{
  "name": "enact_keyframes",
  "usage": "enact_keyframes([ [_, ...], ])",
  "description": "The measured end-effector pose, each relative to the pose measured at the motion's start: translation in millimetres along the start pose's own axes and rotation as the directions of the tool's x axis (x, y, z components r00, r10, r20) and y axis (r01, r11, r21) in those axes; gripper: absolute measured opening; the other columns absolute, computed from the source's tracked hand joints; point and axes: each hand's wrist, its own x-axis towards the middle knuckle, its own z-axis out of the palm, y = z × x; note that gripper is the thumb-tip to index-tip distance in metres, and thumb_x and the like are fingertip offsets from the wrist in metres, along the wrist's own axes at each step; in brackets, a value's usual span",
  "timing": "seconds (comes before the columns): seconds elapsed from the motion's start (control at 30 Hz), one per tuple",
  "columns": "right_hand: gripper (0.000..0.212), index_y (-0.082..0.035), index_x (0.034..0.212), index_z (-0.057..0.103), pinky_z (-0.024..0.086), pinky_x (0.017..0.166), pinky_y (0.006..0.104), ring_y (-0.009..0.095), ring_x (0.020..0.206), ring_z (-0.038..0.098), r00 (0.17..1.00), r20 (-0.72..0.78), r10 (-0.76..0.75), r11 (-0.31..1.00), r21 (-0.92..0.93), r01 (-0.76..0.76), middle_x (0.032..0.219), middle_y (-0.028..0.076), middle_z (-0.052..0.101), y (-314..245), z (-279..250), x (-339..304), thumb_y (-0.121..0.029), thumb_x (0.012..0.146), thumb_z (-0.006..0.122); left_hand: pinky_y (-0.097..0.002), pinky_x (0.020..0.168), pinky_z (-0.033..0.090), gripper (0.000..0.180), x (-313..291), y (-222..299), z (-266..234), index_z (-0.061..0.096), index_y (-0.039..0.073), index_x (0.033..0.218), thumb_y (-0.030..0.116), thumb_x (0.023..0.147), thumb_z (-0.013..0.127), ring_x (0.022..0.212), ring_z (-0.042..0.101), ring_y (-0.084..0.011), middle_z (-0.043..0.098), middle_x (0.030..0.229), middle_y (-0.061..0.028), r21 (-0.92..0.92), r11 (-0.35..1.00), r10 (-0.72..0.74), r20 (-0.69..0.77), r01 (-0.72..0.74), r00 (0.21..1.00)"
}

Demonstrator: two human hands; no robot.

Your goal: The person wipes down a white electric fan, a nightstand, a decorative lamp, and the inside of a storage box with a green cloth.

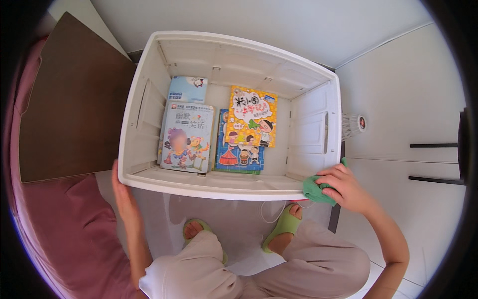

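Observation:
A white plastic storage bin (224, 190) stands open-topped in front of me with books lying in it. At its near right corner my right hand (343, 189) presses a bunched green cloth (317, 191) against the rim, fingers closed on it. My left hand (126, 197) lies along the outside of the near left corner, fingers stretched out. Inside the bin, a pale comic-covered book (186, 137) tops a stack on the left, a light-blue book (188, 89) behind it. To the right, a yellow book (251, 117) overlaps a blue book (239, 158).
On the left a dark brown board (74, 104) leans by pink fabric (69, 224). White cabinet doors (398, 104) with black handles (433, 145) stand on the right. A clear cup (354, 123) sits beside the bin. A thin white cable (271, 219) lies near my green slippers (285, 226).

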Motion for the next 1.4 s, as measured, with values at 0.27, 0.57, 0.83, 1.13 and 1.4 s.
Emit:
enact_keyframes([
  [0.27, 0.025, -0.010, 0.109, 0.068, 0.047, 0.081, 0.0371, 0.025, 0.089, 0.055, 0.971, 0.130, -0.198, 0.980, 0.010, 0.199, 0.094, 0.005, 0.063, 1.2, 6.8, 43.2, -0.020, 0.087, 0.071, -0.0346, 0.117, 0.024, 0.055, -5.6, -5.9, 5.7, 0.027, 0.001, 0.152, 0.034, 0.109, 0.034, 0.140, 0.035, -0.0212, 0.039, 0.151, -0.0133, -0.108, 0.986, -0.128, 0.006, 0.127, 0.992],
  [0.57, 0.022, -0.005, 0.105, 0.062, 0.051, 0.081, 0.0405, 0.030, 0.097, 0.058, 0.839, -0.006, -0.545, 0.810, 0.256, 0.528, 0.100, 0.009, 0.061, -129.8, 53.9, 189.6, -0.019, 0.090, 0.067, -0.0351, 0.115, 0.026, 0.053, -4.2, 8.3, 5.9, 0.032, 0.003, 0.151, 0.034, 0.108, 0.037, 0.137, 0.038, -0.0215, 0.042, 0.148, -0.0125, 0.008, 0.998, -0.058, 0.049, 0.057, 0.997],
  [0.83, 0.023, -0.003, 0.103, 0.062, 0.049, 0.084, 0.0441, 0.033, 0.101, 0.058, 0.851, -0.056, -0.523, 0.815, 0.261, 0.518, 0.095, 0.014, 0.062, -232.4, 84.5, 281.1, -0.023, 0.091, 0.065, -0.0355, 0.115, 0.027, 0.051, -0.2, 4.7, 10.1, 0.027, 0.004, 0.153, 0.026, 0.109, 0.036, 0.139, 0.037, -0.0216, 0.038, 0.151, -0.0124, -0.092, 0.995, -0.029, 0.059, 0.035, 0.998],
  [1.13, 0.023, -0.011, 0.101, 0.062, 0.050, 0.080, 0.0385, 0.024, 0.094, 0.057, 0.864, 0.203, -0.461, 0.870, -0.091, 0.485, 0.091, 0.005, 0.058, -61.3, 19.4, 125.3, -0.026, 0.086, 0.069, -0.0354, 0.118, 0.025, 0.055, -2.2, -1.2, 10.4, 0.022, 0.007, 0.156, 0.032, 0.109, 0.034, 0.143, 0.032, -0.0223, 0.031, 0.157, -0.0115, -0.160, 0.985, -0.077, -0.029, 0.072, 0.997],
  [1.4, 0.020, -0.011, 0.095, 0.065, 0.045, 0.076, 0.0328, 0.019, 0.089, 0.055, 0.874, 0.324, -0.361, 0.834, -0.307, 0.458, 0.090, 0.001, 0.057, -3.9, -32.2, 48.6, -0.016, 0.078, 0.075, -0.0362, 0.118, 0.023, 0.054, -0.1, 1.5, 15.6, 0.025, 0.006, 0.155, 0.033, 0.109, 0.032, 0.142, 0.034, -0.0231, 0.035, 0.155, -0.0121, -0.119, 0.991, -0.057, -0.011, 0.055, 0.998],
])
